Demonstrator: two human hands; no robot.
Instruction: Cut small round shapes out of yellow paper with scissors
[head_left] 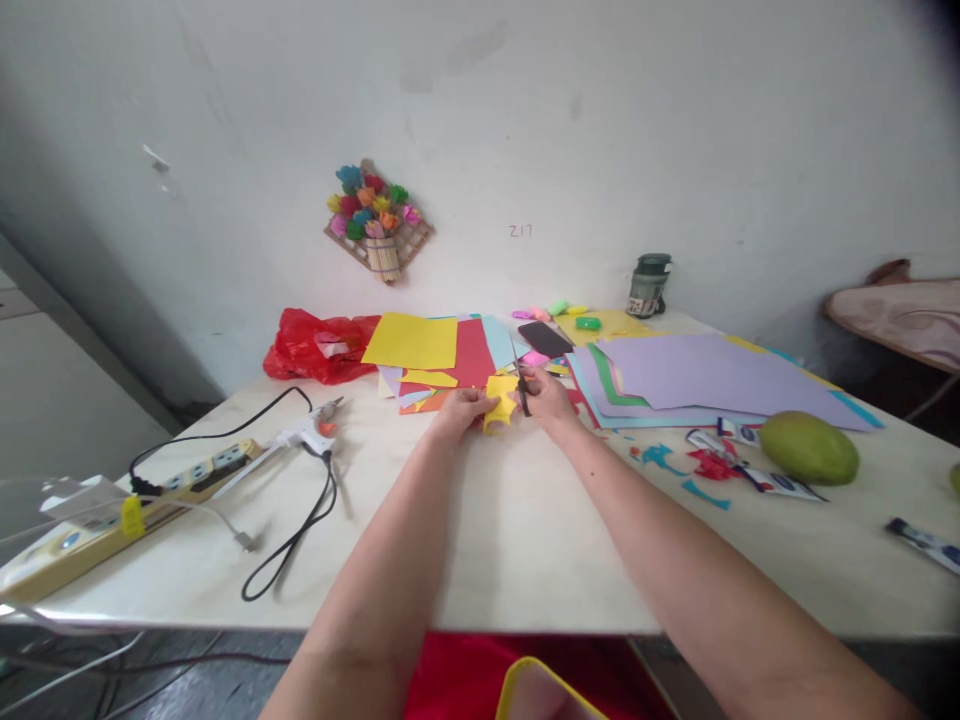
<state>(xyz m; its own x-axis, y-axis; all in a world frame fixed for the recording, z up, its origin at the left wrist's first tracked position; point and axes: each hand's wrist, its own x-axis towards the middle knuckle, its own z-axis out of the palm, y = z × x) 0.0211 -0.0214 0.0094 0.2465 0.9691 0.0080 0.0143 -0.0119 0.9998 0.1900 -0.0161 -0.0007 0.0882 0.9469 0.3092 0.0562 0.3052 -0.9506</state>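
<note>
Between my two hands, over the middle of the table, is a small cut piece of yellow paper with notched edges. My left hand pinches its left side. In my right hand is a pair of scissors, with dark handles by the fingers and blades pointing up and away. The right fingertips are close to the paper's right edge; whether they touch it I cannot tell. Behind the hands lie a yellow sheet, a red sheet and several yellow offcuts.
At left are a glue gun with its looped cable and a power strip. A red plastic bag sits farther back. On the right lie stacked coloured sheets, a green mango, blue scraps and a phone.
</note>
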